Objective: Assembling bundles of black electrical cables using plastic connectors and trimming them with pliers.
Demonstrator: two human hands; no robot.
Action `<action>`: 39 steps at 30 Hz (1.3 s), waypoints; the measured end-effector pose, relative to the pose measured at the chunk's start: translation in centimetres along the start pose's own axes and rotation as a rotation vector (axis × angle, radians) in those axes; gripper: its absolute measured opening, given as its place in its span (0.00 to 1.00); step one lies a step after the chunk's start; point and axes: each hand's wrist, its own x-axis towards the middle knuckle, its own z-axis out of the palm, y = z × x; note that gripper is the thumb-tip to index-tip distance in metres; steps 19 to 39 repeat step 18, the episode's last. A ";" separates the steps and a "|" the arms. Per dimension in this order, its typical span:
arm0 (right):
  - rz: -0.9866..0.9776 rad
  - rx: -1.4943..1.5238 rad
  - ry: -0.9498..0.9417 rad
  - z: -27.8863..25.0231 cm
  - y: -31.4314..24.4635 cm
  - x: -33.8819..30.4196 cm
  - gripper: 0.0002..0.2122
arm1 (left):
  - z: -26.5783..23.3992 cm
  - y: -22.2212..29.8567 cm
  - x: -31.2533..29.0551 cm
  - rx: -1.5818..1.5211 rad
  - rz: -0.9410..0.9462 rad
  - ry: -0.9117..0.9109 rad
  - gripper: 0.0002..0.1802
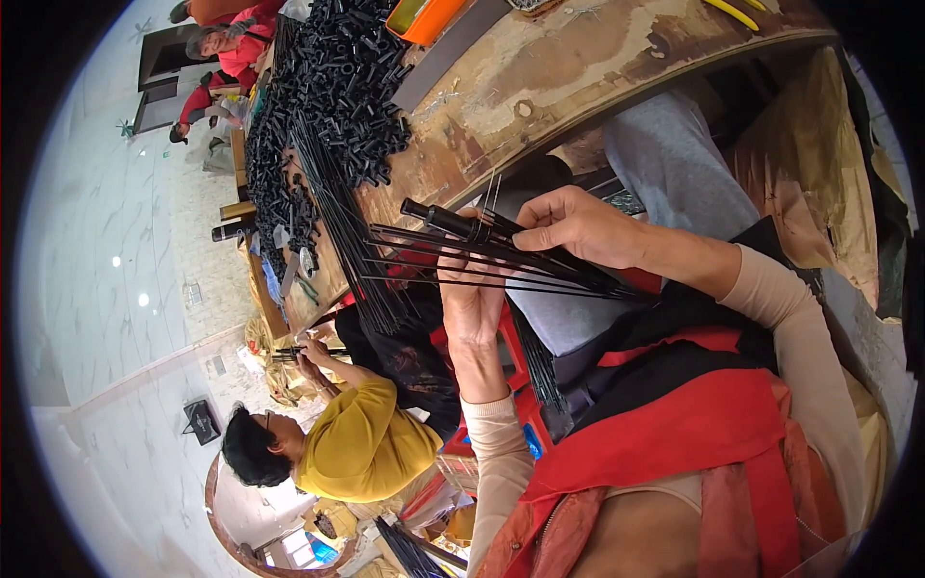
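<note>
Over my lap I hold what looks like a folding umbrella frame (540,255), with thin black ribs fanned out around a dark shaft. A black cylindrical part (432,216) sits at its end near the table edge. My left hand (470,294) supports the frame from below, its fingers partly hidden behind the ribs. On top, my right hand (578,228) pinches the ribs close to the cylinder between thumb and fingers. Two thin bare wires (493,190) stick up between the hands.
A worn wooden table (540,87) carries a heap of small black tubular parts (332,91), a bundle of black rods (332,217), an orange container (421,21) and yellow-handled pliers (734,13). A co-worker in yellow (371,438) handles black parts at left; other people sit farther off.
</note>
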 end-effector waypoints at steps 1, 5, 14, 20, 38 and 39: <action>0.026 0.050 -0.026 -0.1 -0.1 0.1 0.05 | -0.2 0.1 0.0 0.026 -0.009 -0.029 0.25; 0.105 0.144 -0.048 -0.1 -0.5 0.0 0.04 | -0.9 0.7 0.0 0.059 -0.028 -0.059 0.26; 0.228 0.257 -0.052 0.4 -0.4 -0.3 0.06 | -0.4 1.2 -0.6 0.110 -0.004 -0.033 0.23; 0.174 0.243 -0.070 1.2 -0.2 -0.9 0.06 | -1.9 0.7 0.4 0.107 0.009 -0.126 0.33; 0.174 0.243 -0.070 1.2 -0.2 -0.9 0.06 | -1.9 0.7 0.4 0.107 0.009 -0.126 0.33; 0.174 0.243 -0.070 1.2 -0.2 -0.9 0.06 | -1.9 0.7 0.4 0.107 0.009 -0.126 0.33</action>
